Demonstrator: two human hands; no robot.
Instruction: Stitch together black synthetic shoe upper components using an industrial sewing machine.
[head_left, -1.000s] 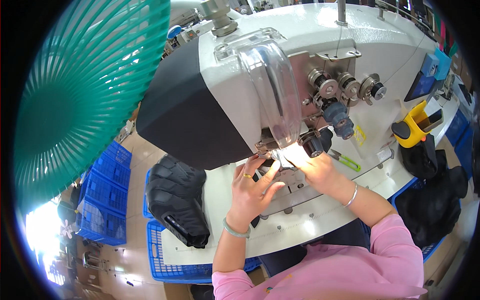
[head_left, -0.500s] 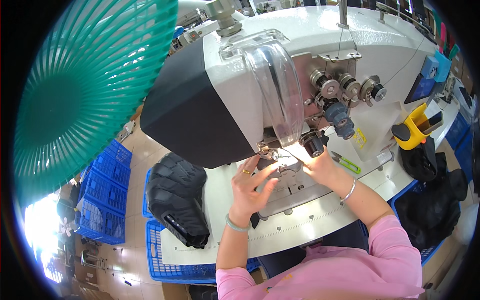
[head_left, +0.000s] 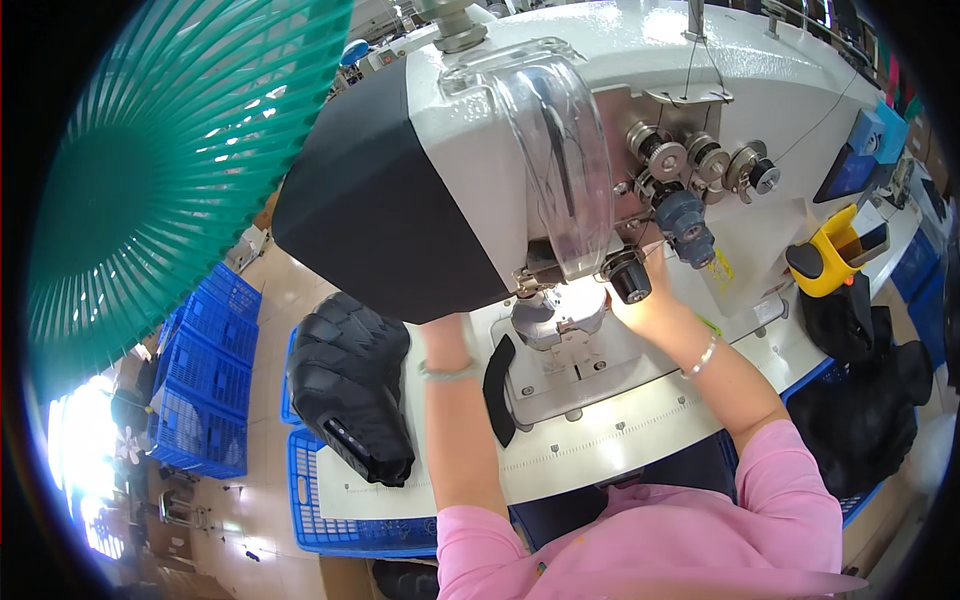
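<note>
My left hand (head_left: pixel 445 335) reaches behind the dark head cover of a white sewing machine (head_left: pixel 465 180); only the wrist end shows, and its fingers are hidden. My right hand (head_left: pixel 645 298) is to the right of the lit needle area, partly behind a black knob (head_left: pixel 628 280). Its fingers are out of sight too, so what it touches cannot be seen. A curved black strip (head_left: pixel 497 392) lies on the table right of my left forearm. Between my arms the metal sewing bed (head_left: pixel 570 375) shows, with the lit presser area above it.
A padded black piece (head_left: pixel 350 390) lies at the table's left edge. Blue crates (head_left: pixel 205 390) stand on the floor at left, below a green fan guard (head_left: pixel 120 200). At right are a yellow holder (head_left: pixel 825 260) and black pieces (head_left: pixel 860 430) in a blue crate.
My left hand has moved from beside the needle, fingers spread, to behind the machine head. The curved black strip has come into view. My right hand stays near the needle.
</note>
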